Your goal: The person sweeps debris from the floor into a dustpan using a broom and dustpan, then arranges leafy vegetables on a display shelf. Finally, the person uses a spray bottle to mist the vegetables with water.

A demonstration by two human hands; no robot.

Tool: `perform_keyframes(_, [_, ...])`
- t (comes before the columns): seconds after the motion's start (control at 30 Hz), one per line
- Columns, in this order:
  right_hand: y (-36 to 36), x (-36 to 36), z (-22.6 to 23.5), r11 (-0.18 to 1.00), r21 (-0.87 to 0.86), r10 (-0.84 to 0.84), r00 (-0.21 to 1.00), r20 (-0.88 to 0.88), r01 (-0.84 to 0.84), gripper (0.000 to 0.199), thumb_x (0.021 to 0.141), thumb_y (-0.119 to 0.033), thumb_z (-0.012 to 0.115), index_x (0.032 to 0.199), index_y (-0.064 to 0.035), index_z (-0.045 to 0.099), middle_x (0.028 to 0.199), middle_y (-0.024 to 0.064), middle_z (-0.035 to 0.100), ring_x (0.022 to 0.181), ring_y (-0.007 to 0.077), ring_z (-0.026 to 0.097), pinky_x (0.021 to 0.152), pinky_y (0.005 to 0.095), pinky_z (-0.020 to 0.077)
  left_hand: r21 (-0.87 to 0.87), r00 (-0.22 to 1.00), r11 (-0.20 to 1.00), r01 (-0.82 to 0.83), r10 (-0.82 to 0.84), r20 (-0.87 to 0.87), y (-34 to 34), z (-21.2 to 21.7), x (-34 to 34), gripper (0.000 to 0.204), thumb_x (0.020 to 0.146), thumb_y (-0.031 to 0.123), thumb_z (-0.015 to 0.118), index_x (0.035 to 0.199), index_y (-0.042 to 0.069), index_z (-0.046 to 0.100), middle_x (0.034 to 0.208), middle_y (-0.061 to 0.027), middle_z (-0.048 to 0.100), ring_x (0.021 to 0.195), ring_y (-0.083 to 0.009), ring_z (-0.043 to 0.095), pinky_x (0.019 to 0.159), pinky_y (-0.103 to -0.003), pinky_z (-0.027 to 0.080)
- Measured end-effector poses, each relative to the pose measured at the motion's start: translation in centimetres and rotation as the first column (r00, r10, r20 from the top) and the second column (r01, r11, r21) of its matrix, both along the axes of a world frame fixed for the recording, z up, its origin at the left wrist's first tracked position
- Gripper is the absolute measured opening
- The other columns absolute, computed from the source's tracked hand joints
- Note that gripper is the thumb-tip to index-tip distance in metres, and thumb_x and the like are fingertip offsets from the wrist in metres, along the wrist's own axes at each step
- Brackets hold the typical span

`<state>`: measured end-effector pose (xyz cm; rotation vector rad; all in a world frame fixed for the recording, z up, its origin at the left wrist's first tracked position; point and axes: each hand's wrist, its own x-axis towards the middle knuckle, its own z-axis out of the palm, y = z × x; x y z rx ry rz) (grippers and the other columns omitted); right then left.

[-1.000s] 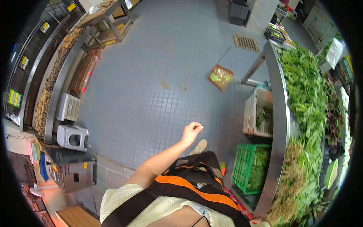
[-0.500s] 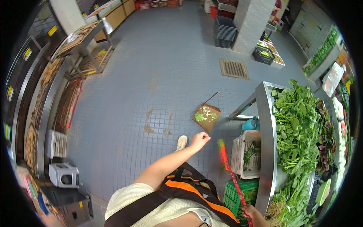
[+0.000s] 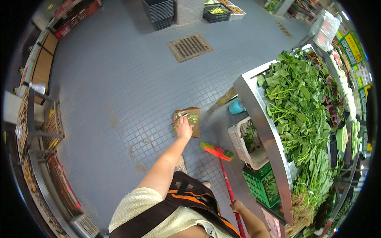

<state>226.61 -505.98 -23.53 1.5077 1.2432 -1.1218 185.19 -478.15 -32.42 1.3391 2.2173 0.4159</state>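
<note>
My left hand [image 3: 184, 128] is stretched out over a brown dustpan [image 3: 195, 133], its fingers reaching forward and slightly apart near the top of the pan's thin handle [image 3: 184, 115]. Whether the fingertips touch that handle is hard to tell. Green leaf scraps and pale bits lie in the dustpan. At lower right, my right hand [image 3: 237, 206] is wrapped round the red pole of a broom [image 3: 226, 179]. The orange broom head with green bristles rests on the floor, right of and nearer than the dustpan.
A metal stand [image 3: 265, 115] piled with leafy greens [image 3: 295, 103] runs along the right. Beneath it are a white basket [image 3: 237, 139], a green crate [image 3: 254, 186] and a blue container [image 3: 237, 107]. A floor grate [image 3: 190, 47] lies ahead; black stacked crates [image 3: 159, 14] stand farther off.
My view has swung right. My left hand has moved forward from short of the dustpan to over it, and its fingers have extended. The broom head has swung left, nearer the dustpan.
</note>
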Motion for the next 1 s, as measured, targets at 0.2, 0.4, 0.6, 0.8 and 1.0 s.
perform_keyframes(0.2, [2.3, -2.3, 3.5, 0.979, 0.066, -0.202, 0.939, 0.279, 0.191, 0.034, 0.073, -0.029, 0.056, 0.093, -0.0028, 0.059, 0.075, 0.0161, 0.064, 0.074, 0.0285, 0.064, 0.069, 0.0372, 0.0493, -0.229, 0.948, 0.922, 0.311, -0.319, 0.003, 7.3, -3.5, -1.7, 0.073, 0.072, 0.025, 0.067, 0.133, 0.009, 0.028, 0.143, -0.0088, 0.016, 0.129, -0.0240, 0.022, 0.101, -0.047, 0.026])
perform_keyframes(0.4, [3.4, -3.7, 3.6, 0.966, 0.040, -0.256, 0.925, 0.281, 0.255, 0.027, 0.074, -0.024, 0.055, 0.089, -0.0023, 0.059, 0.070, 0.0146, 0.063, 0.063, 0.0243, 0.064, 0.065, 0.0370, 0.0504, -0.431, 0.895, 0.785, 0.446, -0.398, 0.201, 8.4, -4.7, -4.6, 0.038, 0.072, 0.035, 0.065, 0.096, 0.005, 0.061, 0.102, -0.0137, 0.059, 0.099, -0.0283, 0.054, 0.084, -0.038, 0.044])
perform_keyframes(0.6, [6.4, -5.1, 5.1, 0.985, 0.058, -0.170, 0.941, 0.294, 0.160, 0.033, 0.074, -0.027, 0.054, 0.091, 0.0005, 0.058, 0.071, 0.0189, 0.063, 0.072, 0.0323, 0.063, 0.066, 0.0405, 0.0504, -0.196, 0.955, 0.948, 0.251, -0.209, 0.212, 3.9, -8.1, -14.7, 0.033, 0.071, 0.035, 0.066, 0.081, 0.004, 0.061, 0.078, -0.0160, 0.061, 0.076, -0.0311, 0.059, 0.067, -0.037, 0.047])
perform_keyframes(0.8, [10.0, -2.9, 6.8, 0.923, 0.096, -0.383, 0.916, 0.123, 0.373, 0.026, 0.074, -0.019, 0.056, 0.088, 0.0029, 0.058, 0.060, 0.0152, 0.059, 0.051, 0.0251, 0.060, 0.048, 0.0358, 0.0474, -0.048, 0.957, 0.999, -0.019, 0.032, 0.287, 0.3, -5.7, -23.6, 0.027, 0.071, 0.028, 0.067, 0.070, 0.002, 0.057, 0.063, -0.0127, 0.057, 0.056, -0.0226, 0.053, 0.053, -0.034, 0.042])
perform_keyframes(1.0, [16.6, -6.0, 8.3, 0.695, 0.085, -0.714, 0.699, -0.039, 0.714, 0.020, 0.075, -0.015, 0.058, 0.083, 0.0032, 0.057, 0.059, 0.0086, 0.054, 0.046, 0.0164, 0.052, 0.041, 0.0307, 0.0428, -0.058, 0.867, 0.980, -0.188, 0.194, 0.460, 3.9, 4.6, -27.9, 0.030, 0.071, 0.024, 0.065, 0.060, -0.001, 0.052, 0.057, -0.0099, 0.053, 0.052, -0.0128, 0.047, 0.049, -0.031, 0.039])
